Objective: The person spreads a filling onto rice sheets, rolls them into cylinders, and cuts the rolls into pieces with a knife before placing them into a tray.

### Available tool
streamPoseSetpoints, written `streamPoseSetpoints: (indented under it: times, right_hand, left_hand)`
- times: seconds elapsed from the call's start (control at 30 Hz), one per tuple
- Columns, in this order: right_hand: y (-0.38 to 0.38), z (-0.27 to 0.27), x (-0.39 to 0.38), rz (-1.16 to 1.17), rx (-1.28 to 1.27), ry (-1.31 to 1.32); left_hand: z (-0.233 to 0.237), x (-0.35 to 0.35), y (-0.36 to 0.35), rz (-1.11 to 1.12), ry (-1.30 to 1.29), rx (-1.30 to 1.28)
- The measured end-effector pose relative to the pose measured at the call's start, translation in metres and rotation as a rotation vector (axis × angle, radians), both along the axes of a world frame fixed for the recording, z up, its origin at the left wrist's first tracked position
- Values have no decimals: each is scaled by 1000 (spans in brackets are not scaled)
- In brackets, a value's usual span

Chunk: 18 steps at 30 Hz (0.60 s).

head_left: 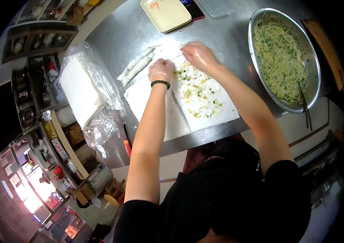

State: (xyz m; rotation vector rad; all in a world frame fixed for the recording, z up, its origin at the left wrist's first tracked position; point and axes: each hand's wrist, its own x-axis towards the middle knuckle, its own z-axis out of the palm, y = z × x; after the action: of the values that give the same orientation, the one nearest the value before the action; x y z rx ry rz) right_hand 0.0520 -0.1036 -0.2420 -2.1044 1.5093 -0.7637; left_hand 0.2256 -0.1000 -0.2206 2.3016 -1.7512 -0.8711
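Note:
My left hand (161,69), in a clear glove, has its fingers curled together at the upper edge of a stack of white sheets (149,106); what it grips is hidden. My right hand (199,56), also gloved, bends over the top of a white sheet (216,120), its fingertips near the far edge. Scattered shredded filling with green bits (200,95) lies on that sheet. Two white rolls (136,69) rest side by side beyond my left hand.
At the right stands a metal bowl (251,56) of shredded filling with chopsticks (306,109). A cream tray (166,18) lies at the far side. Plastic-wrapped white sheets (80,91) and an orange-handled tool (127,147) are at the left.

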Motion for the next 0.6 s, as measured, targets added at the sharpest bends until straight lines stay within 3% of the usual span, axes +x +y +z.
streamPoseSetpoints:
  times: [0.07, 0.17, 0.47, 0.57, 0.6]
  right_hand:
    - [19, -3, -12, -19, 18, -53]
    - [47, 0, -30, -50, 72, -113]
    - [94, 10, -79, -99, 94, -143]
    - [102, 11, -91, -99, 152, -142]
    - [106, 7, -94, -104, 134, -138]
  left_hand:
    - [13, -16, -5, 86, -175, 188]
    - [15, -31, -8, 193, -274, 191]
    - [18, -44, -18, 391, -255, 344]
    - [-7, -34, -26, 228, -304, 457]
    - [4, -40, -23, 309, -256, 414]
